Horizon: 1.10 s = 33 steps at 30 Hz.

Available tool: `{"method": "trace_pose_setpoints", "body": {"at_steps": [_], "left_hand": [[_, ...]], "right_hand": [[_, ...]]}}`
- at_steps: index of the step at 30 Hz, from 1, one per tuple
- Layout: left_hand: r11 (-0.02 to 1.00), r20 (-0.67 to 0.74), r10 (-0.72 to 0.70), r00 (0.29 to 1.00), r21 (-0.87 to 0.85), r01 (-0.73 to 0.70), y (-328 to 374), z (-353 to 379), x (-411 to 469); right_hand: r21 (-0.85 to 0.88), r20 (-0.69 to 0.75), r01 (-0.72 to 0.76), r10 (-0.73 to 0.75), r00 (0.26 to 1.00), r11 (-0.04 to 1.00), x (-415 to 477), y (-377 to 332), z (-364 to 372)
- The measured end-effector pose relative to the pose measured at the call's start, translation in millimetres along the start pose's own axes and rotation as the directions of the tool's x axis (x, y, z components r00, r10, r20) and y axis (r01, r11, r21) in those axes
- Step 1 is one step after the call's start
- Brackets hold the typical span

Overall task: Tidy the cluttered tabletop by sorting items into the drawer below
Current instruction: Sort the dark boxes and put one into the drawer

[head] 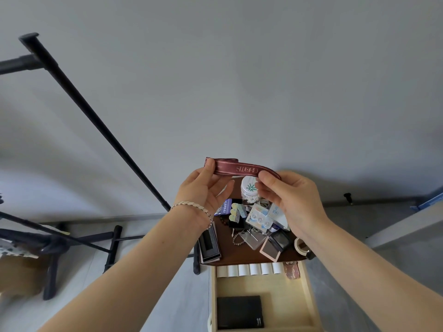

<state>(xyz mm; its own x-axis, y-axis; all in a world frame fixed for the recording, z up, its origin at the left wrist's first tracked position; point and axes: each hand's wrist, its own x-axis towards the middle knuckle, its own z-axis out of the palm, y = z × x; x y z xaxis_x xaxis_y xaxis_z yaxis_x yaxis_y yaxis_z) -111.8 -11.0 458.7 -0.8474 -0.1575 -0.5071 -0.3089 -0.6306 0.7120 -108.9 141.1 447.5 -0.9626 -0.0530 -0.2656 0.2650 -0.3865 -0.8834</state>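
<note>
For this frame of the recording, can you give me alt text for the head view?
Two bare hands, left hand and right hand, hold a folded maroon ribbon above a cluttered small table. Below it, an open drawer holds a row of white rolls and a black box.

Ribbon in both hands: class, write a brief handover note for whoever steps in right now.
Left hand: pinching one end of the dark red ribbon, raised above the table.
Right hand: pinching the other end.
Table: cluttered with a jar, an open black box, a bead bracelet, small packets and cases.
Drawer: open below, holding a row of white rolls and a black box.
Done: some items are in the drawer.
Left: put away the ribbon, then the rest of the clutter.
</note>
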Motion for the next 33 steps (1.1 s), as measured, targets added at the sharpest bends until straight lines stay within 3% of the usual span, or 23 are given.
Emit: {"method": "trace_pose_setpoints", "body": {"at_steps": [4, 8, 12, 17, 20, 23, 25, 27, 30, 33], "left_hand": [[0.994, 0.129, -0.106, 0.986, 0.044, 0.101, 6.2, 1.2, -3.1], [0.932, 0.277, -0.294, 0.915, 0.298, 0.209, 12.7, -1.9, -9.0], [0.843, 0.320, -0.389, 0.864, 0.502, 0.194, 10.5, -5.9, -11.7], [0.820, 0.362, -0.460, 0.811, 0.522, 0.233, 9.2, -11.5, -11.3], [0.838, 0.352, -0.411, 0.841, 0.510, 0.196, 4.4, -12.1, -11.9], [0.888, 0.273, -0.258, 0.927, 0.444, 0.117, -5.3, -16.6, -6.0], [0.883, 0.202, -0.132, 0.970, 0.469, 0.023, -13.1, -21.5, -0.4], [0.864, 0.169, -0.043, 0.985, 0.502, -0.048, -21.3, -27.5, 4.0], [0.845, 0.129, -0.045, 0.991, 0.534, -0.032, -35.7, -38.6, 14.3], [0.896, 0.082, -0.206, 0.975, 0.418, 0.154, -51.1, -52.8, 29.0]], "right_hand": [[-0.060, 0.042, 0.047, -0.044, 0.998, 0.997, 5.0, -5.4, -0.5], [-0.280, 0.271, 0.210, -0.133, 0.954, 0.937, 4.4, -8.3, -2.9], [-0.353, 0.369, 0.296, -0.159, 0.916, 0.888, 3.5, -7.2, -3.7], [-0.445, 0.382, 0.416, -0.252, 0.889, 0.793, 2.6, -0.3, -7.5], [-0.502, 0.376, 0.463, -0.297, 0.878, 0.731, 1.7, 1.8, -9.6], [-0.505, 0.249, 0.321, -0.220, 0.943, 0.801, 3.6, 6.9, -7.1], [-0.379, 0.187, 0.067, 0.006, 0.982, 0.923, 4.7, 10.0, -6.5], [-0.301, 0.201, -0.134, 0.200, 0.959, 0.944, 4.1, 17.6, -8.4], [-0.332, 0.196, -0.126, 0.199, 0.960, 0.935, 1.4, 33.8, -9.8], [-0.393, 0.159, -0.121, 0.197, 0.968, 0.912, 2.3, 56.2, -9.9]]}}
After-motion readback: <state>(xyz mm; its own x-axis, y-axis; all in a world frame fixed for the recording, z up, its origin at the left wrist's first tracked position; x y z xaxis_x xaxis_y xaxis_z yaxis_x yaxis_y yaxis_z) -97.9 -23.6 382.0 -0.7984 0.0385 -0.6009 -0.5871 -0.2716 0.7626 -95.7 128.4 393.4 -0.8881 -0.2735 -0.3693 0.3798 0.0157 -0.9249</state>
